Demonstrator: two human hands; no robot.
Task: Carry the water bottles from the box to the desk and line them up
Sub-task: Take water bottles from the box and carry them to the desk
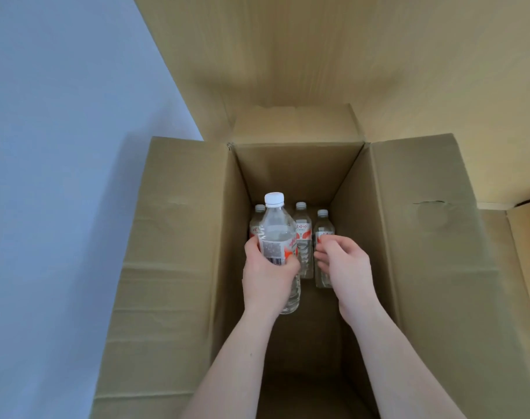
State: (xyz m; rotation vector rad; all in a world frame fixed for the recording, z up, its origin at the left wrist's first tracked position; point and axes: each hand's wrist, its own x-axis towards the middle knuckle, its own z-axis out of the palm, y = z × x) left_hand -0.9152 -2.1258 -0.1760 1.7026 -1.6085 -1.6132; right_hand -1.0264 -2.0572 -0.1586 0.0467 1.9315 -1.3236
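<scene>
A clear water bottle (275, 234) with a white cap and a red-and-white label is raised inside the open cardboard box (179, 237). My left hand (268, 272) grips it around the label. Three more bottles stand at the far end of the box floor: one at the left (255, 220), mostly hidden behind the held bottle, one in the middle (302, 228) and one at the right (322, 226). My right hand (344, 261) hovers in front of the right bottle with its fingers loosely curled, holding nothing.
The box's four flaps are folded outward; its walls are deep and close to both forearms. A pale blue wall (61, 146) is on the left. A light wooden surface (378, 55) rises behind the box. Another cardboard piece (527, 225) lies at the right edge.
</scene>
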